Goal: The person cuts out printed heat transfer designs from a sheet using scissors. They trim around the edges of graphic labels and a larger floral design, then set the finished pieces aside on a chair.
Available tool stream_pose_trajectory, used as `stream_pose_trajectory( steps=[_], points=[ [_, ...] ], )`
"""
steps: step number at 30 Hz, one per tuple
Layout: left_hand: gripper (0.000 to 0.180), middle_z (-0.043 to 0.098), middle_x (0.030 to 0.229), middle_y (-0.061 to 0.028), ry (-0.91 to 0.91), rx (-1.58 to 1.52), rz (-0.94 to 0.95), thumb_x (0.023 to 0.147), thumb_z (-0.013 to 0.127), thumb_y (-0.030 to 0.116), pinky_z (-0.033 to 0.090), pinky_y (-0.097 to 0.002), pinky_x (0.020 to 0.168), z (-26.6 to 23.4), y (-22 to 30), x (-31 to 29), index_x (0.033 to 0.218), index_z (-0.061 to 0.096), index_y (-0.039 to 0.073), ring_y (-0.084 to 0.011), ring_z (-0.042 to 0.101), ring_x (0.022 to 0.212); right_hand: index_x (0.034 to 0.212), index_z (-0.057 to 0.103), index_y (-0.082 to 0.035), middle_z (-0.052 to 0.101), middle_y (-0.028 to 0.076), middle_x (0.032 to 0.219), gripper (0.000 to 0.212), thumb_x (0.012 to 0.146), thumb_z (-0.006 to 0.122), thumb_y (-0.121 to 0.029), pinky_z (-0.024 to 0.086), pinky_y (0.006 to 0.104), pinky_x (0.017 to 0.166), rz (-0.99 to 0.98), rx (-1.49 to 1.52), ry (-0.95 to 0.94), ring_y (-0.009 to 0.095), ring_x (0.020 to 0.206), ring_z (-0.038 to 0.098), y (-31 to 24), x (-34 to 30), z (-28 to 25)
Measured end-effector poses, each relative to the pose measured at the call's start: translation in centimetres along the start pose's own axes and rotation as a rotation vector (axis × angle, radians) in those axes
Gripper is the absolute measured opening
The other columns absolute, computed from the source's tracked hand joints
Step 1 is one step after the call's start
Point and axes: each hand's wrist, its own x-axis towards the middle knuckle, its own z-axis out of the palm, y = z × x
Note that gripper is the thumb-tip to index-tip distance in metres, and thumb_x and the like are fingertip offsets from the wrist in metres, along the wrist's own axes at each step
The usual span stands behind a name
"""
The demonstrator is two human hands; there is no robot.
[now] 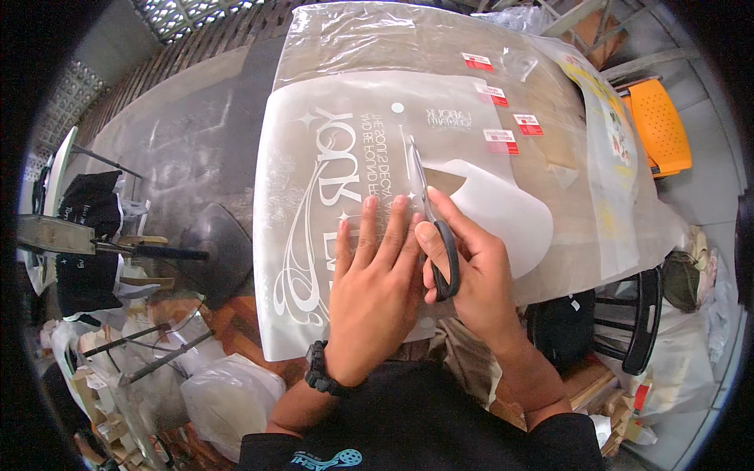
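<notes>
A pale translucent film sheet [275, 235] with mirrored white lettering and swirling ornaments lies on the plastic-covered table. My left hand [375, 275], a dark braided band at its wrist, rests flat on the sheet with fingers stretched forward over the lettering. Close beside it, my right hand [477, 271] grips black-handled scissors [448, 255]. Their metal blades point away from me, along a cut between the large lettering and a smaller printed block. Right of the cut, a loose flap [514, 216] of the film curls up and over.
Clear plastic [345, 39] covers the table, with several red-and-white labels [528, 124] near the film. An orange perforated chair [660, 125] stands at the right, and a black slatted chair [628, 322] nearer. To the left are a metal-armed press or stand [55, 234] and plastic bags [234, 396].
</notes>
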Motion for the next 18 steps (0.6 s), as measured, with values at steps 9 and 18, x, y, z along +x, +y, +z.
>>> stream_pose_trajectory(
  steps=[9,18],
  points=[
    [0.063,0.036,0.159,-0.0138,-0.012,-0.022,0.003,0.087,0.062,0.023,0.014,-0.057,0.121,-0.1,0.0,0.1,0.145,0.047,0.006,-0.0396,0.022,0.151,0.144,0.049,0.003,0.054,-0.002,0.064,0.056,0.1,0.065,-0.028,0.041,0.0202,0.044,-0.069,-0.007,0.01,0.004,0.05,0.048,0.1,1.4,0.0],
    [0.051,0.041,0.156,-0.015,0.017,-0.009,0.004,0.098,0.053,0.026,0.016,-0.0569,0.12,0.1,-0.1,0.0,0.144,0.049,0.006,-0.0394,0.024,0.15,0.143,0.049,0.003,0.054,-0.002,0.064,0.055,0.1,0.064,-0.029,0.04,0.0203,0.045,-0.113,-0.034,-0.006,0.004,0.05,0.049,-0.1,2.8,-0.1]
  ],
)
